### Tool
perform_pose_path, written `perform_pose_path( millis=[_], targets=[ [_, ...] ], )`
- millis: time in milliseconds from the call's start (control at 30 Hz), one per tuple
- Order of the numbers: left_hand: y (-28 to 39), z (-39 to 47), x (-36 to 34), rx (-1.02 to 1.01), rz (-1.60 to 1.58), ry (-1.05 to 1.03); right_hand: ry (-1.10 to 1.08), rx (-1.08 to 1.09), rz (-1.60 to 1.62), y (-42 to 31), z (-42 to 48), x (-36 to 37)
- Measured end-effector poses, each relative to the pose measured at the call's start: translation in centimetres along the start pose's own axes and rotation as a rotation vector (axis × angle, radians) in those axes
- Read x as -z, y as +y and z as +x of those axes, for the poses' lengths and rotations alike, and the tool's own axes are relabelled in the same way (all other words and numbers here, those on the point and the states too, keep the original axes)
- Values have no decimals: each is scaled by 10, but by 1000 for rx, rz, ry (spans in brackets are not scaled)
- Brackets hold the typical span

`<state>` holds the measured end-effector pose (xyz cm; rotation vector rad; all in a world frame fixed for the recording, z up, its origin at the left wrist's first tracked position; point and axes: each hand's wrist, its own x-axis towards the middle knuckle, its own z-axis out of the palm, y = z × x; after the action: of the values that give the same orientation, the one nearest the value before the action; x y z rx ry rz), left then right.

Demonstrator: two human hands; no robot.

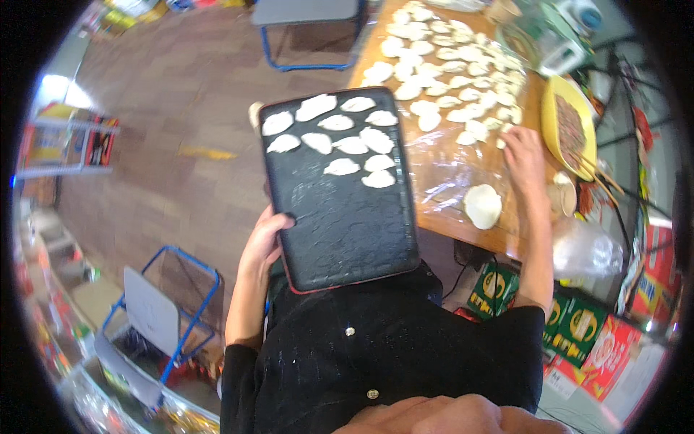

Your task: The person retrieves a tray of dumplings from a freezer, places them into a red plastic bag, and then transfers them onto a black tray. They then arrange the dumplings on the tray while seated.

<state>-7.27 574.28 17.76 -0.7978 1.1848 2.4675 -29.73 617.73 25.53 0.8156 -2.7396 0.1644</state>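
My left hand grips the left edge of a black baking tray, its thumb over the rim. Several pale folded dumplings lie on the tray's far half. My right hand reaches over the wooden table, fingertips at a dumpling on the near right edge of a large group. Whether the fingers are closed on it is hard to tell. Many more dumplings are spread over clear plastic film. Nearer me on the film is a round flat dough wrapper.
A yellow bowl of minced filling with chopsticks stands at the table's right side, a paper cup near it. Folding chairs stand on the floor at the far side and lower left. Green boxes sit beyond the table's near edge.
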Motion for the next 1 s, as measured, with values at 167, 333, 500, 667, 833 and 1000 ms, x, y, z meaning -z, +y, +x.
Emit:
perform_pose_path(
  millis=[167,333,500,667,833,1000],
  targets=[
    [5,-3,-4,-7,-16,-69,-123,-52,110,-3,8,13],
    [14,-11,-14,-19,-43,-143,-55,29,629,-98,39,36],
    [12,-12,-11,-2,-68,-152,-450,320,972,-224,84,26],
    [13,-15,-14,-63,-54,-170,-157,698,470,-280,98,-27],
    [11,-11,-14,-20,-5,-117,-85,672,326,-283,94,-35],
    [1,-8,-4,-41,-13,-93,24,576,443,-258,85,-17]
  ],
)
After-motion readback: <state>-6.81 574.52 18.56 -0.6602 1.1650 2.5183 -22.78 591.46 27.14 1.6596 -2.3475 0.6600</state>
